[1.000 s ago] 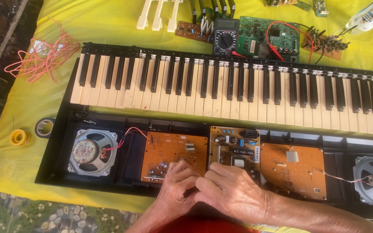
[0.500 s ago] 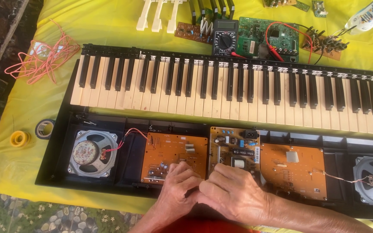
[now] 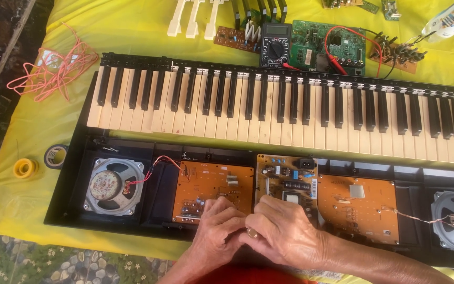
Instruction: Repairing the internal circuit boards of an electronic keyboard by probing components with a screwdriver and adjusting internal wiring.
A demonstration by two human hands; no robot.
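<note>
Keyboard [image 3: 269, 113], opened up, lies across the yellow cloth [image 3: 132, 31], its case [image 3: 66, 210] showing three orange boards and two speakers. Both hands work at 6 o'clock of the case, pressed together over the seam between the left board [image 3: 208, 184] and the middle board [image 3: 285, 176]. The left hand [image 3: 216, 234] has its fingers curled down onto the left board's lower edge; the right hand [image 3: 285, 234] lies against it, fingers bent toward the same spot. Whether either pinches anything I cannot tell. The left speaker [image 3: 112, 185] sits at 9 o'clock of the hands, a red wire running to the left board. A multimeter [image 3: 275, 48] rests at 12 o'clock beyond the keys, pink wire [image 3: 53, 68] at 10
</note>
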